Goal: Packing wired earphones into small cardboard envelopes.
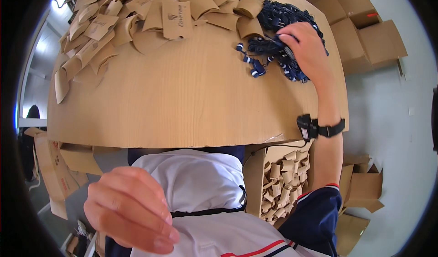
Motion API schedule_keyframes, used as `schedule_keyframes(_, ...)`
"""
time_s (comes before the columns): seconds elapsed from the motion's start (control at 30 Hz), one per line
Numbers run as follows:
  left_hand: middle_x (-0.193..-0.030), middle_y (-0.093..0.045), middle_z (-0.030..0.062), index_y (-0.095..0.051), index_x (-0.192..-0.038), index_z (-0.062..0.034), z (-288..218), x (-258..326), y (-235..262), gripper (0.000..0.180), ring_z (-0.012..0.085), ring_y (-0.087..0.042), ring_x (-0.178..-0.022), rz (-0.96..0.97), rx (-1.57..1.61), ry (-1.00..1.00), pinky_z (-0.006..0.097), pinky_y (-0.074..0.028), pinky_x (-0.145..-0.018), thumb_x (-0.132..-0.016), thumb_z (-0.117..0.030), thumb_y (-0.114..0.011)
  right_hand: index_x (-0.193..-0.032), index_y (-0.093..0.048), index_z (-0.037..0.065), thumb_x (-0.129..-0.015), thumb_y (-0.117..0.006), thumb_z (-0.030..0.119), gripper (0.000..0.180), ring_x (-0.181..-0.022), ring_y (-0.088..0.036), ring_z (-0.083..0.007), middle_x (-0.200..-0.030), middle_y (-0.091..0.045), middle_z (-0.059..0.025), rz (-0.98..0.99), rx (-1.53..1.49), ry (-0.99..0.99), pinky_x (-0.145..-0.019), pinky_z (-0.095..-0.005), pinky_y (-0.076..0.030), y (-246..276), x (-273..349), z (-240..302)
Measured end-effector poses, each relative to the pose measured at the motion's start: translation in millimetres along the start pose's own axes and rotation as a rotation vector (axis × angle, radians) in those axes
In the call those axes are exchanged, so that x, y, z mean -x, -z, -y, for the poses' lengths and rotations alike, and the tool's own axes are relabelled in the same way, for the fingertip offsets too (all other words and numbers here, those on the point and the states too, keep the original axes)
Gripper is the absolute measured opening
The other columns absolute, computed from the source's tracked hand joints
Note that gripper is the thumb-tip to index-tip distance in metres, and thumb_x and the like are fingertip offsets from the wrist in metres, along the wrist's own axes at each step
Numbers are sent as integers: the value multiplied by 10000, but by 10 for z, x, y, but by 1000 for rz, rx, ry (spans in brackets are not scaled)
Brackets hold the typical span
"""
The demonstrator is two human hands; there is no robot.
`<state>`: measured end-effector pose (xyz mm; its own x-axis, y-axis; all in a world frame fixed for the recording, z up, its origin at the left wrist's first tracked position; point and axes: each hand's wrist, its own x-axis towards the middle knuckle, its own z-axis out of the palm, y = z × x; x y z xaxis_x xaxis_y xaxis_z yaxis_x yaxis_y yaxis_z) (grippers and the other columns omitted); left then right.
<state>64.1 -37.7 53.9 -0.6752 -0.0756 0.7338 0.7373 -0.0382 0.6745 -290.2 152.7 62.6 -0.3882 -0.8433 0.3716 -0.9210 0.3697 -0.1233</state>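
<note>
The broad, pale wooden table with a curved near edge fills the middle of the view and serves as landmark. Along its far edge and far-left corner sprawls a heap of flat brown kraft-paper sleeves, overlapping loosely. At the table's far-right corner lies a tangled pile of dark navy cords with small white-banded ends, a few strands straggling toward the table's centre. Below the table's near-right edge stands an open cardboard box packed with rolled brown paper pieces.

The right hand rests on the cord pile, fingers curled down into it, apparently pinching strands, so the step in hand looks like picking out a cord. The left hand hovers near the lap, below the table's near edge, loosely curled; whether it holds anything I cannot tell.

Separating one cord cleanly from the tangle would call for a fine pinch and a slow draw.
</note>
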Motion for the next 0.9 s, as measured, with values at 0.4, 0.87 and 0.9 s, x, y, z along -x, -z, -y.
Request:
schedule_keyframes(0.4,-1302,-576,196,-476,-1346,29,462,-521,-593,486,269,-563,-1167,-273,-514,304,369,-417,-992,-881,-62,-586,-1053,-600,-33,-980,-548,93,155,-655,-539,-83,-976,-678,-108,-605,-740,-92,-576,-221,-452,593,244,1340)
schedule_keyframes(0.87,-640,-418,-59,-575,-1090,-45,503,-263,-638,135,21,-355,-571,-425,113,733,205,-281,-516,-1028,-136,-497,-994,-734,-40,-721,-784,-21,278,-822,-658,-181,-1048,-672,-169,-359,-1351,-1,-645,-272,-514,232,1060,2107)
schedule_keyframes(0.9,-628,-428,-56,-564,-1109,-57,451,-329,-593,125,23,-353,-561,-404,-15,771,209,-282,-508,-1020,-118,-499,-1022,-733,-35,-731,-780,-13,296,-785,-641,-163,-1003,-664,-146,-316,-1293,-152,-636,-260,-495,321,1032,2163)
